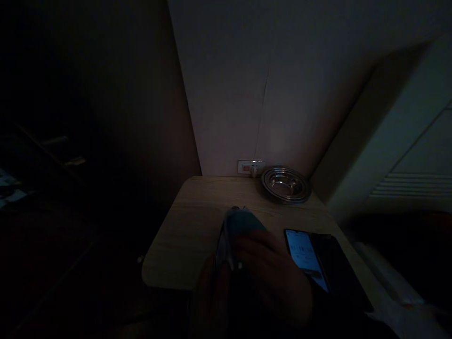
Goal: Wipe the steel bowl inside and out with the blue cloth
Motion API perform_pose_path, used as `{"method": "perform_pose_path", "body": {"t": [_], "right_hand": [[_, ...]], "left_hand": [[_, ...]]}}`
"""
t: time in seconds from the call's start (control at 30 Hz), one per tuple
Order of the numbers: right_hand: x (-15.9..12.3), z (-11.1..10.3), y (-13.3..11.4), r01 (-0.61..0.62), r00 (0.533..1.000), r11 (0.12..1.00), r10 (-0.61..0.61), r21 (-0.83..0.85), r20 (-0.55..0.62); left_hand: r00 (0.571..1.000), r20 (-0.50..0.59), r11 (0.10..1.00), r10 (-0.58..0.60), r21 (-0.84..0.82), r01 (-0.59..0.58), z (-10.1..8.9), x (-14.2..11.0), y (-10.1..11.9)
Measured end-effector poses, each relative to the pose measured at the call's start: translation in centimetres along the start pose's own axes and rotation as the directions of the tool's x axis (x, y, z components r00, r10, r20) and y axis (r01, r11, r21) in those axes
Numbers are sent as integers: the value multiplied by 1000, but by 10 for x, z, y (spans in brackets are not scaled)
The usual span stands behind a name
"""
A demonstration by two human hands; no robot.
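Dim light and blur hide much detail. A teal, soft-looking item [243, 221] with a pale edge and a dark side is between my hands, over the front of the small table. Its kind cannot be made out. From below left, my left hand [212, 292] grips its lower end, with the thumb along its side. My right hand [273, 268] lies across its right side, fingers curled over the teal surface. A small dark thing [235, 207] shows just beyond its top end, partly hidden.
On the wooden table [176, 235], a lit phone [303, 254] lies in an open dark folding case [341, 268] on the right. A shiny metal dish [286, 184] sits at the back right, near a wall socket [244, 167]. A pale panel [399, 127] stands along the right.
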State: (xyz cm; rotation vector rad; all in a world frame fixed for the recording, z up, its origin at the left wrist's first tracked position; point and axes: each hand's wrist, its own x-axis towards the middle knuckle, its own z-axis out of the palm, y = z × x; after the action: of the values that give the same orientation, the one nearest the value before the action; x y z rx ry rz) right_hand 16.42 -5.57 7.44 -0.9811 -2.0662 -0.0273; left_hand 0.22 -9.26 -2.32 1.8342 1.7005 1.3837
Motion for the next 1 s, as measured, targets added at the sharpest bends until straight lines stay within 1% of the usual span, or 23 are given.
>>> {"method": "perform_pose_path", "body": {"t": [0.03,0.07,0.1,0.17,0.2,0.27,0.3,0.33,0.4,0.43,0.5,0.57,0.63,0.7,0.8,0.87,0.9,0.93,1.0], "right_hand": [[4,-3,0,47,999,999,-46,-16,29],[7,-5,1,66,997,998,-65,-24,36],[10,-7,2,64,998,998,-63,-24,29],[11,-7,3,24,999,1000,-24,-7,-23],[11,-7,3,16,1000,1000,-16,16,-25],[9,-6,1,38,999,997,-38,66,4],[8,-6,0,94,995,992,-95,89,12],[8,-7,1,94,996,993,-93,75,-11],[8,-8,3,44,999,998,-42,52,-29],[9,-10,5,17,1000,999,-17,46,-18],[10,-11,7,28,999,998,-30,56,33],[12,-10,8,53,995,996,-59,72,77],[13,-9,8,25,998,997,-29,74,49],[16,-6,6,-11,1000,996,9,84,27],[19,-2,6,44,997,993,-51,107,66],[21,2,6,18,999,994,-23,106,40],[22,5,6,-14,1000,994,13,106,10],[22,8,5,-57,998,992,60,109,-26],[21,14,1,-73,995,989,82,127,-62]], "left_hand": [[1000,8,999,-31,-26,31,-1,1,1],[998,23,997,-59,-50,60,-2,3,3],[995,49,994,-82,-70,85,-3,5,7],[987,113,986,-116,-104,127,-5,10,14],[980,143,981,-136,-121,154,-5,14,18],[966,189,967,-177,-149,207,-6,21,24],[960,204,961,-192,-159,226,-6,25,26],[954,221,956,-201,-169,240,-6,28,27],[943,235,942,-236,-185,281,-6,32,29],[936,230,929,-268,-195,314,-6,33,30],[915,216,894,-342,-225,387,-6,34,33],[892,230,861,-390,-254,442,-7,35,37],[882,257,849,-394,-264,457,-8,38,40],[882,273,850,-385,-267,454,-10,42,42],[890,305,873,-340,-248,419,-12,46,43],[897,284,888,-339,-218,405,-12,44,40],[901,257,892,-350,-201,404,-12,43,37],[901,229,892,-368,-186,411,-11,41,32],[911,199,904,-360,-167,393,-12,38,20]]}}
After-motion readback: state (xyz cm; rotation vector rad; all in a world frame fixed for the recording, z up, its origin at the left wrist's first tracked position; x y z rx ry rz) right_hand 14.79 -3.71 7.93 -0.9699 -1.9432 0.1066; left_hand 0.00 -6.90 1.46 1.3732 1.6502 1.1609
